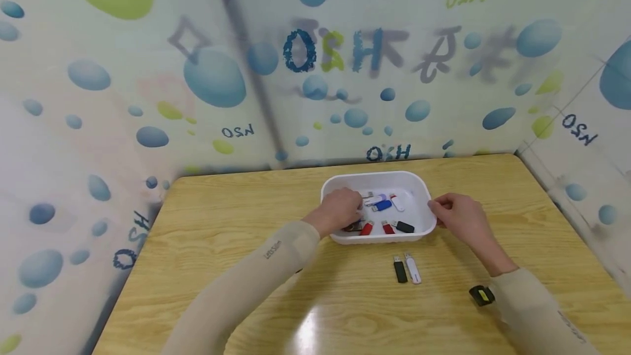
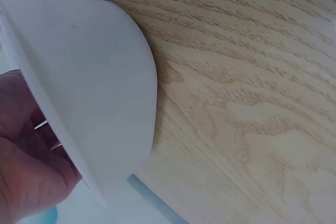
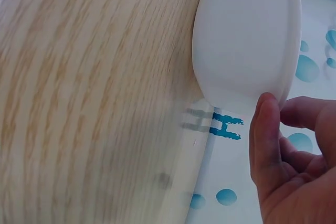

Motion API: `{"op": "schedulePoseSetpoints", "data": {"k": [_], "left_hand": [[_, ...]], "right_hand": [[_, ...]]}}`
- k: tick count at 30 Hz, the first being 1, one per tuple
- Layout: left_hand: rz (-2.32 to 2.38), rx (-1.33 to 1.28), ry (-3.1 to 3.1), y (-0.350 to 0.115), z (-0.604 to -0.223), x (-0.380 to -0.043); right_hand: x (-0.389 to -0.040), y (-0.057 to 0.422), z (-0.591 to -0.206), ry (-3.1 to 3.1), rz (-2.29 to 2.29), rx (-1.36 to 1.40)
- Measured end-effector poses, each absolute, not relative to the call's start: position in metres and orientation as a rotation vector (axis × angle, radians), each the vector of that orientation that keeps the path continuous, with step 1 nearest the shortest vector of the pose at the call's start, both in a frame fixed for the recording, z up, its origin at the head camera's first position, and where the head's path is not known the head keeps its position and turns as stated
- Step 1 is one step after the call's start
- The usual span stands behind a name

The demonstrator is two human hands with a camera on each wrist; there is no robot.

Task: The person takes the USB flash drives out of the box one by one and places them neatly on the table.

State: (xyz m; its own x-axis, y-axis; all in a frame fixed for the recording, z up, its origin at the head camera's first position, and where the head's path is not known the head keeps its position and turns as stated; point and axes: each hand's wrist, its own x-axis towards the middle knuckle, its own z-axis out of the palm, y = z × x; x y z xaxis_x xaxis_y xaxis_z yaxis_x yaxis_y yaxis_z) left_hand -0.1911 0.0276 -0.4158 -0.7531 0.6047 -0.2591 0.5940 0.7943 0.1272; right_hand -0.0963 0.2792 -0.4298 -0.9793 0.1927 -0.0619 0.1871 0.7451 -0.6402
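A white plastic tray (image 1: 419,210) holds several USB flash drives, among them a blue one (image 1: 382,206), a red-and-white one (image 1: 397,202) and a black one (image 1: 404,227). My left hand (image 1: 342,210) reaches over the left rim into the tray, fingers bent down among the drives there. Its fingertips are hidden behind the tray wall in the left wrist view, and I cannot tell whether they hold a drive. At the opposite end, my right hand (image 1: 460,217) pinches the tray's rim between thumb and finger.
In front of the tray, a black USB drive (image 1: 400,270) and a white USB drive (image 1: 413,269) lie side by side on the wooden table (image 1: 222,223). A wall printed with blue and green drops (image 1: 214,78) stands right behind the table.
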Motion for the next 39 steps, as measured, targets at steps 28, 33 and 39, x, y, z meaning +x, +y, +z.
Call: {"op": "schedulePoseSetpoints", "data": {"k": [28, 33, 39], "left_hand": [[-0.172, 0.986, 2.682, 0.036, -0.417, -0.187], [-0.052, 0.927, 2.708, 0.032, -0.408, -0.189], [0.146, 0.873, 2.729, 0.028, -0.394, -0.189]], "right_hand": [[-0.101, 0.279, -0.43, -2.936, 1.147, -0.284], [-0.1, 0.278, -0.428, -2.947, 1.148, -0.303], [-0.099, 0.278, -0.425, -2.95, 1.184, -0.338]]}}
